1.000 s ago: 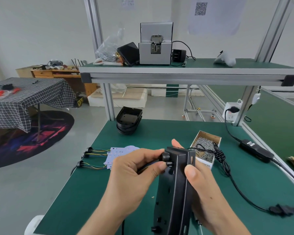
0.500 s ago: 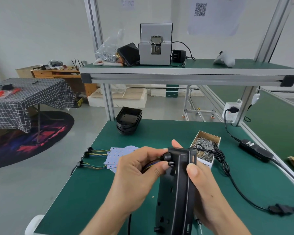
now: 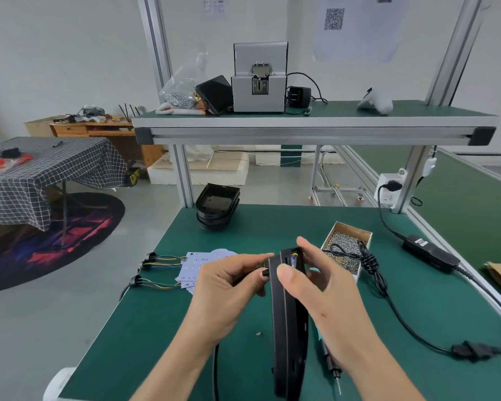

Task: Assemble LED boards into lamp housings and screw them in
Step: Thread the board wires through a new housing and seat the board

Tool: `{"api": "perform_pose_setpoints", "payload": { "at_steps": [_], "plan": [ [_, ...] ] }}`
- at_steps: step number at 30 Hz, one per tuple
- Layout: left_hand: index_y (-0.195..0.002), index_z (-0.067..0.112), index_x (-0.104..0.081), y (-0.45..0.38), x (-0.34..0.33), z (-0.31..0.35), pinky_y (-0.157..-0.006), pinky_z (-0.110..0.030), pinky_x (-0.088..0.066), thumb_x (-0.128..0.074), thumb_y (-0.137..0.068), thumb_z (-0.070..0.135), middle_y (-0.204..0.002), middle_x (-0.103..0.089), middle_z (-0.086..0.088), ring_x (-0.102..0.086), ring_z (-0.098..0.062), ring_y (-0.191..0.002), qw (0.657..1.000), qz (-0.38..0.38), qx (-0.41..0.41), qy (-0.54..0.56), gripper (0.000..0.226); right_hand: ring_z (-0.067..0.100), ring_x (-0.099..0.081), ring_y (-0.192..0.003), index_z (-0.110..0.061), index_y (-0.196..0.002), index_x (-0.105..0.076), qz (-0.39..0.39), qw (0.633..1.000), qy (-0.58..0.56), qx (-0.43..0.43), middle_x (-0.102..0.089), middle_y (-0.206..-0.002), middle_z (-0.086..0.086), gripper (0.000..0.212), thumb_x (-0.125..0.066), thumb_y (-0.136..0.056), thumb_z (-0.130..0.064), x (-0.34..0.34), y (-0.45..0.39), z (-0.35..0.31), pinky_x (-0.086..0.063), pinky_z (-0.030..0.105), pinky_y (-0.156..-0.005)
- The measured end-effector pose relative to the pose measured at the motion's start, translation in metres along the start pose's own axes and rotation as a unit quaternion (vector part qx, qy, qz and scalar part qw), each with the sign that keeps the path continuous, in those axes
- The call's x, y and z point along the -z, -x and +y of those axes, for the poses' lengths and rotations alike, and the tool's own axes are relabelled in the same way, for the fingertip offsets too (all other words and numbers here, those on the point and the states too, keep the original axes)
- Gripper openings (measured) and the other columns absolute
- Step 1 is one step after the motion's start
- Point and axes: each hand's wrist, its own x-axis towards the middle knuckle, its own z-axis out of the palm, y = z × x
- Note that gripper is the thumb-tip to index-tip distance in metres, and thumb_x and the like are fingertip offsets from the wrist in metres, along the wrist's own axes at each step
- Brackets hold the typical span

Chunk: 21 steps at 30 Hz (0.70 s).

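Observation:
I hold a black lamp housing (image 3: 289, 322) on edge above the green table (image 3: 272, 224). My right hand (image 3: 324, 287) grips its far end, thumb on the left face and fingers behind. My left hand (image 3: 229, 287) pinches a black cable gland (image 3: 264, 272) at the housing's left side near the top; its black cable (image 3: 215, 369) hangs below my wrist. A yellow and blue wire shows inside the housing's top. White LED boards (image 3: 198, 266) with wired black glands (image 3: 145, 266) lie to the left. An electric screwdriver (image 3: 331, 369) lies under my right forearm.
A stack of empty black housings (image 3: 217, 206) stands at the table's back left. A cardboard box of screws (image 3: 346, 250) sits right of my hands, with a coiled black cord (image 3: 369, 263) over it leading to a power adapter (image 3: 430, 253). One loose screw (image 3: 258, 333) lies on the mat.
The housing has turned so its open top edge faces me more, and the wires have gone inside. My left fingers have drawn the gland in against the housing's side.

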Motion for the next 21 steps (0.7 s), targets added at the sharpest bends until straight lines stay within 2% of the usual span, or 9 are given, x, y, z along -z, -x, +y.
{"api": "perform_pose_setpoints", "payload": {
  "at_steps": [2,4,8,13,14,15,17,19,21],
  "plan": [
    [-0.102,0.008,-0.082,0.000,0.000,-0.003,-0.058,-0.014,-0.045,-0.077,-0.086,0.019,-0.075,-0.072,0.013,-0.054,-0.002,-0.061,1.000,0.009,-0.010,-0.004,0.020,-0.007,-0.059,-0.124,-0.039,-0.149,-0.051,0.005,1.000,0.008,-0.011,-0.064,-0.133,-0.028,0.104,-0.077,-0.056,-0.077,0.000,0.000,0.000,-0.047,0.029,-0.107],
    [-0.104,0.002,-0.080,0.000,-0.001,-0.005,-0.064,-0.010,-0.048,-0.077,-0.085,0.020,-0.081,-0.075,0.013,-0.061,0.005,-0.070,1.000,0.004,-0.025,0.007,0.026,-0.006,-0.058,-0.125,-0.039,-0.150,-0.050,0.005,1.000,0.010,-0.018,-0.062,-0.136,-0.025,0.105,-0.077,-0.055,-0.078,0.000,-0.001,-0.001,-0.047,0.032,-0.110],
    [-0.110,0.011,-0.080,0.001,-0.003,-0.007,-0.082,-0.019,-0.056,-0.081,-0.088,0.030,-0.104,-0.081,-0.005,-0.075,-0.010,-0.095,0.999,0.008,-0.018,0.030,0.029,-0.006,-0.062,-0.121,-0.035,-0.151,-0.051,0.004,1.000,-0.005,-0.020,-0.066,-0.130,-0.027,0.107,-0.078,-0.055,-0.076,-0.001,0.000,-0.002,-0.048,0.030,-0.106],
    [-0.109,0.017,-0.069,0.003,-0.004,-0.006,-0.069,-0.004,-0.043,-0.058,-0.098,0.062,-0.077,-0.067,0.026,-0.059,0.009,-0.072,0.999,-0.008,-0.016,-0.051,0.049,-0.009,-0.053,-0.129,-0.041,-0.151,-0.046,0.019,0.999,0.026,-0.036,-0.057,-0.141,-0.027,0.127,-0.070,-0.040,-0.098,-0.005,-0.002,-0.004,-0.044,0.028,-0.111],
    [-0.116,0.019,-0.068,0.004,-0.003,-0.007,-0.076,-0.005,-0.044,-0.049,-0.101,0.063,-0.088,-0.069,0.027,-0.062,0.008,-0.085,0.997,-0.010,-0.008,-0.072,0.051,-0.009,-0.050,-0.132,-0.043,-0.151,-0.045,0.027,0.998,0.034,-0.042,-0.054,-0.144,-0.028,0.128,-0.067,-0.039,-0.100,-0.005,-0.005,-0.005,-0.043,0.027,-0.111],
    [-0.129,0.025,-0.068,0.007,-0.001,-0.009,-0.092,-0.009,-0.044,-0.042,-0.104,0.059,-0.114,-0.070,0.025,-0.062,0.004,-0.113,0.994,0.003,-0.016,-0.104,0.050,-0.008,-0.048,-0.134,-0.044,-0.152,-0.043,0.038,0.997,0.041,-0.049,-0.051,-0.146,-0.028,0.127,-0.066,-0.040,-0.101,-0.006,-0.008,-0.004,-0.041,0.028,-0.112],
    [-0.146,0.032,-0.056,0.019,0.001,-0.006,-0.112,-0.026,-0.038,-0.036,-0.107,0.053,-0.150,-0.053,0.016,-0.041,-0.016,-0.146,0.981,0.061,-0.065,-0.171,0.050,-0.004,-0.045,-0.135,-0.043,-0.153,-0.040,0.067,0.995,0.048,-0.064,-0.046,-0.150,-0.025,0.123,-0.068,-0.046,-0.097,-0.006,-0.016,-0.003,-0.039,0.029,-0.111],
    [-0.148,0.033,-0.052,0.035,-0.003,-0.001,-0.109,-0.032,-0.042,-0.036,-0.105,0.059,-0.150,-0.053,0.009,-0.047,-0.023,-0.142,0.975,0.070,-0.092,-0.188,0.052,-0.001,-0.045,-0.128,-0.039,-0.154,-0.039,0.092,0.991,0.052,-0.081,-0.044,-0.149,-0.019,0.121,-0.066,-0.048,-0.092,-0.008,-0.025,-0.001,-0.037,0.027,-0.102],
    [-0.145,0.044,-0.048,0.044,-0.013,0.003,-0.101,-0.017,-0.045,-0.047,-0.096,0.069,-0.141,-0.059,0.021,-0.057,-0.007,-0.130,0.977,0.018,-0.035,-0.208,0.055,0.004,-0.048,-0.126,-0.033,-0.153,-0.041,0.111,0.987,0.071,-0.089,-0.047,-0.147,-0.011,0.123,-0.063,-0.047,-0.092,-0.011,-0.035,0.004,-0.037,0.027,-0.099]
  ]
}}
